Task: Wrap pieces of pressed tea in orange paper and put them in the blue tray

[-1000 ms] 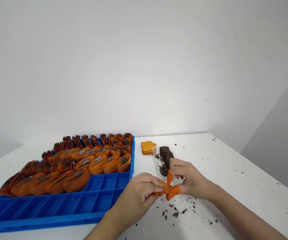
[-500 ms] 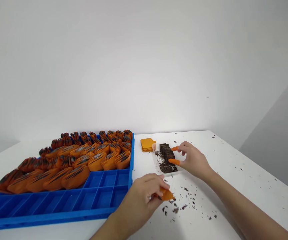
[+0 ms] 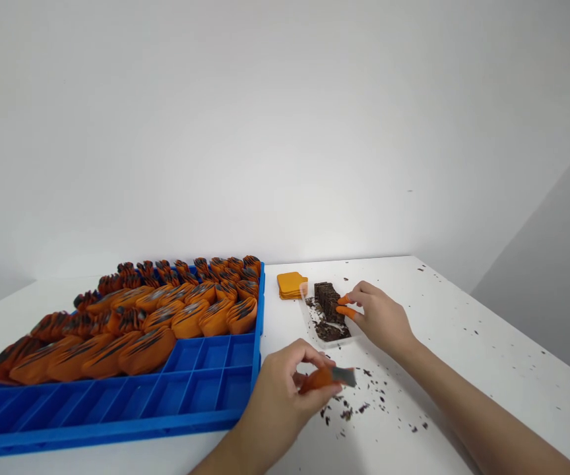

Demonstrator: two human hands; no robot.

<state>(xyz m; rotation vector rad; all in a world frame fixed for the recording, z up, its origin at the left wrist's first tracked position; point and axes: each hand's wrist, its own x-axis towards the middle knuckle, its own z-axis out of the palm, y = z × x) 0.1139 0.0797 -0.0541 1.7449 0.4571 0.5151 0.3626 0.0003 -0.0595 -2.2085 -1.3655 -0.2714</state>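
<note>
My left hand (image 3: 280, 386) is closed, pinching a small orange pouch (image 3: 320, 380) with a blurred grey-green end pointing right, above the table. Orange covers sit on the thumb and forefinger of my right hand (image 3: 381, 316). Those two fingertips are drawn together against the right side of a dark brown, flaky stack of slabs (image 3: 325, 300). Whatever lies between them is hidden. The stack stands in a clear plastic tray (image 3: 307, 323), with loose dark crumbs at its near end.
On the left lies a blue compartment tray (image 3: 166, 422), its rear rows filled with orange-and-black folded pouches (image 3: 189, 320). Flat orange pieces (image 3: 291, 284) are stacked behind the clear tray. Dark crumbs (image 3: 347, 414) litter the white table (image 3: 443, 316); a wall stands behind.
My right thumb and forefinger have come closer together at the stack's side. My left hand has turned the pouch, so its grey-green end now shows to the right.
</note>
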